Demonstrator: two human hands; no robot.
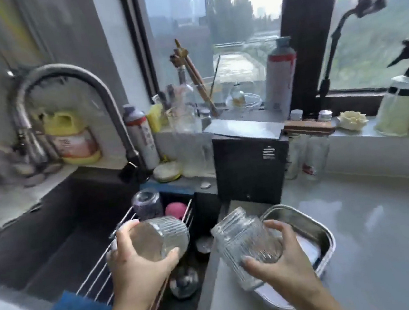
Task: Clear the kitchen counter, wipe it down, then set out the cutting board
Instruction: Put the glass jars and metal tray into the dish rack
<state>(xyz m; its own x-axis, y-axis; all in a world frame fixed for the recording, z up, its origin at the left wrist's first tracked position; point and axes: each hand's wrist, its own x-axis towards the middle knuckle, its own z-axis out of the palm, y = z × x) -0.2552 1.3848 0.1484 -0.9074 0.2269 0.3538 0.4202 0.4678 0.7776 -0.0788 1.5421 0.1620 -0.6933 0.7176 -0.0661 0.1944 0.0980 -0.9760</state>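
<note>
Glass both: your left hand [137, 264] grips one jar [163, 236] above the sink rack [95, 277], your right hand [283, 260] grips another jar [246, 244], presumably clearing the counter [386, 236].

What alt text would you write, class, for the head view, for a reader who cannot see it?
A person's left hand holds a ribbed glass jar over a wire rack across a dark sink; the right hand holds a second ribbed jar above a metal tray on a pale counter. A curved faucet and a cluttered windowsill stand behind.
</note>
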